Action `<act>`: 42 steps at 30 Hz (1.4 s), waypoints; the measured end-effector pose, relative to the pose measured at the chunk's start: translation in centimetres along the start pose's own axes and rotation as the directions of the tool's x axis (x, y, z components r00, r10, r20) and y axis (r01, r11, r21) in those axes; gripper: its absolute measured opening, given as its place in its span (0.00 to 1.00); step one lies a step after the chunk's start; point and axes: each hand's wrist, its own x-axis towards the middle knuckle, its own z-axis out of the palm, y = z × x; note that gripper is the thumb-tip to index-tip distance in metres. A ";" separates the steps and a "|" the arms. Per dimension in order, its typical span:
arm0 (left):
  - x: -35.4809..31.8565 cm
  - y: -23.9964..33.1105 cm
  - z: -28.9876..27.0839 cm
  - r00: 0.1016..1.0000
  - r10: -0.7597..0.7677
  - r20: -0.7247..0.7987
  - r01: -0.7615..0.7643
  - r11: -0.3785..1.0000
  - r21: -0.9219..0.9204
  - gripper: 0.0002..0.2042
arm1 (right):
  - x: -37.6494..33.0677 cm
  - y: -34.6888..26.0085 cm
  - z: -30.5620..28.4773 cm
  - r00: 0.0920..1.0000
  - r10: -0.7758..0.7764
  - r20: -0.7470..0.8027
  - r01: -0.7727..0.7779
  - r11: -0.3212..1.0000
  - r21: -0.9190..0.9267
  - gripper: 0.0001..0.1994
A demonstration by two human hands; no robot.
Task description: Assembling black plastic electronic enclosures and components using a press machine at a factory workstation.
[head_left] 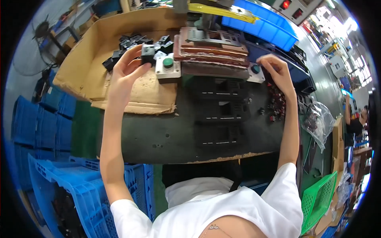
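Observation:
My left hand [129, 65] is closed on a small black box-shaped plastic part [148, 54], held by the fingertips just left of a white button box with a green button [168, 62]. My right hand [278, 69] hovers beside a second button box [256, 73], fingers bent and apart, with nothing visible in them. Between the two boxes stands a press fixture of stacked brown plates [214, 57], with a slotted panel [212, 37] on top. In front of it, three black panels with cut-outs [224, 110] lie in a column on the dark worktable [158, 135].
A cardboard tray [95, 51] at the left holds several black parts [135, 41]. Small dark red and black pieces [274, 104] lie by my right forearm. A blue bin [262, 27] stands behind the press; blue crates [85, 186] and a green basket [319, 200] flank me.

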 end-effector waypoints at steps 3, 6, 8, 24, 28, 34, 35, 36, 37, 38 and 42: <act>0.1 -0.2 0.5 0.995 0.098 -0.003 -0.096 0.987 0.130 0.23 | -2.8 2.5 -2.6 0.927 0.146 0.346 -0.219 0.959 0.181 0.07; -0.4 -0.5 1.6 0.990 0.138 -0.016 -0.127 0.947 0.296 0.24 | -4.1 2.4 -3.8 0.863 0.164 0.479 -0.224 0.972 0.072 0.08; -0.7 -1.1 2.0 0.983 0.182 -0.013 -0.162 0.903 0.397 0.24 | -3.9 0.9 -3.5 0.741 0.212 0.637 -0.254 0.967 -0.026 0.10; 1.6 0.2 6.7 0.843 0.431 0.323 -0.514 0.469 0.718 0.23 | -4.9 1.4 -1.0 0.673 0.362 0.645 -0.178 0.926 -0.334 0.16; 4.9 -0.4 9.4 0.780 0.411 0.472 -0.625 0.495 0.604 0.23 | -5.4 1.2 -0.6 0.709 0.365 0.603 -0.156 0.916 -0.370 0.18; 9.8 -2.2 11.4 0.747 0.422 0.514 -0.665 0.466 0.584 0.20 | -4.5 -0.7 -0.6 0.804 0.227 0.550 -0.147 0.971 -0.187 0.15; 10.4 -2.4 11.7 0.748 0.418 0.516 -0.664 0.466 0.585 0.20 | -4.5 -0.9 -0.6 0.822 0.195 0.535 -0.140 0.980 -0.142 0.15; 10.9 -2.5 11.9 0.741 0.386 0.549 -0.670 0.391 0.630 0.20 | -4.4 -0.8 -0.6 0.834 0.163 0.528 -0.124 0.986 -0.108 0.15; 11.3 -2.6 12.0 0.736 0.350 0.579 -0.674 0.312 0.669 0.19 | -4.3 -0.7 -0.4 0.833 0.161 0.529 -0.125 0.987 -0.102 0.15; 11.6 -2.5 12.3 0.746 0.337 0.574 -0.666 0.354 0.657 0.17 | -4.2 -0.7 -0.4 0.855 0.098 0.510 -0.088 0.995 -0.044 0.15; 12.0 -2.2 12.9 0.774 0.243 0.585 -0.629 0.403 0.664 0.17 | -3.8 -1.2 -0.6 0.907 0.046 0.419 -0.054 0.998 0.009 0.15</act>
